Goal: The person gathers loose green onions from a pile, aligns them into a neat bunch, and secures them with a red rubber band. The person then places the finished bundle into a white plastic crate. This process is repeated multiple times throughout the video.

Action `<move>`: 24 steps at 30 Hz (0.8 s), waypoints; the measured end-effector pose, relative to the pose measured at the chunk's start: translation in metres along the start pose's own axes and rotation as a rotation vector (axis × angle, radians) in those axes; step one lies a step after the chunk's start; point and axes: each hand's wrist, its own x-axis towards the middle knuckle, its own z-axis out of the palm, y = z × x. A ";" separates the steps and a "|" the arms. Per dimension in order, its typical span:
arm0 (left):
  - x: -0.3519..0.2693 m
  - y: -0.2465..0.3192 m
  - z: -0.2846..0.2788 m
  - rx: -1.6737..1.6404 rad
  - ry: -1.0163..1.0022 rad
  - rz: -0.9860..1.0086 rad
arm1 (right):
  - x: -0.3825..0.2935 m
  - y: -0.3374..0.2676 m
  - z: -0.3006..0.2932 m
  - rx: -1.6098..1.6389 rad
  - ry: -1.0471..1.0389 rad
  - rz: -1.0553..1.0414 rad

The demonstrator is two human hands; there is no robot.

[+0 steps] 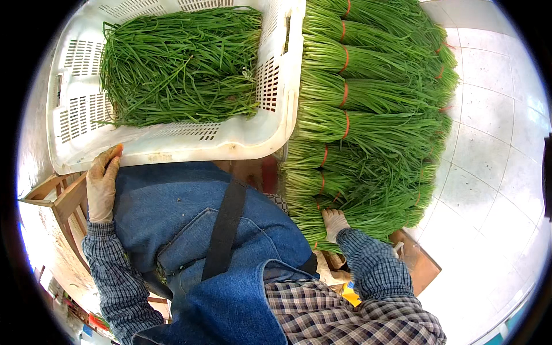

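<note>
A white slotted plastic crate (207,157) lies before me, with loose garlic chives (181,69) spread inside. My left hand (102,185), in a pale thin glove, grips the near rim at its left corner, with an orange-tinted fingertip. To the right, garlic chives are stacked in banded bunches (379,92), pale stems to the left and green leaf tips to the right. My right hand (335,224), gloved too, has its fingers curled on a bunch of chives (308,215) at the near end of the stack. Its grip is partly hidden.
A blue denim apron (194,194) covers my lap between crate and stack. Wooden slatted furniture (69,200) stands at the left. White floor tiles (483,159) extend along the right. A brown board (416,261) juts out under the near end of the stack.
</note>
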 end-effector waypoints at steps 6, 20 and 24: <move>0.001 0.001 0.001 -0.009 0.005 0.016 | -0.020 -0.004 0.009 0.126 0.087 0.039; -0.013 -0.012 0.001 0.039 0.054 0.030 | -0.017 -0.008 0.073 0.155 0.416 0.039; -0.010 0.002 0.003 -0.024 0.091 0.030 | -0.006 -0.016 0.120 0.178 0.533 0.120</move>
